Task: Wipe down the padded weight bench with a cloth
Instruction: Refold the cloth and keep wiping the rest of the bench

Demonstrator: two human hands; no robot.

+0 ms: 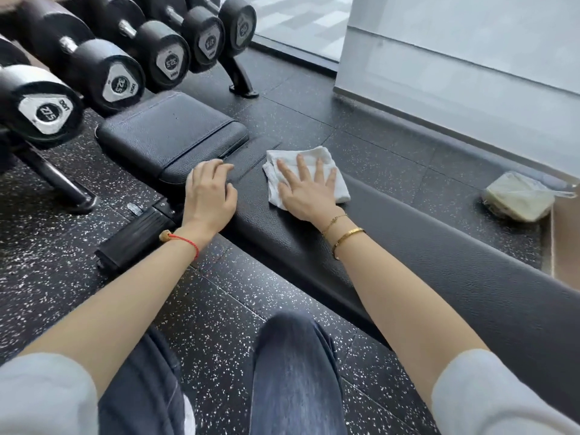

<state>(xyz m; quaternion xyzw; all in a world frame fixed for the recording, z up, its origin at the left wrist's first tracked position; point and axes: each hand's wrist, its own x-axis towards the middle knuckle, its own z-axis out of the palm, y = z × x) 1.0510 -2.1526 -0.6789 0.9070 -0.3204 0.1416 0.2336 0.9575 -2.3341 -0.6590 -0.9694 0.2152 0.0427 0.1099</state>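
A white cloth [306, 174] is pressed flat on the padded bench surface [392, 255] by the right hand [306, 191], fingers straight and spread. The left hand [210, 191], fingers loosely curled and grasping nothing, is rested just left of it.

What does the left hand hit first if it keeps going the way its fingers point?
Probably the seat pad. The left hand rests at the near end of the back pad, fingers pointing up and slightly right toward the gap between the pads. Depth is unclear; it may skim the seat pad's right corner.
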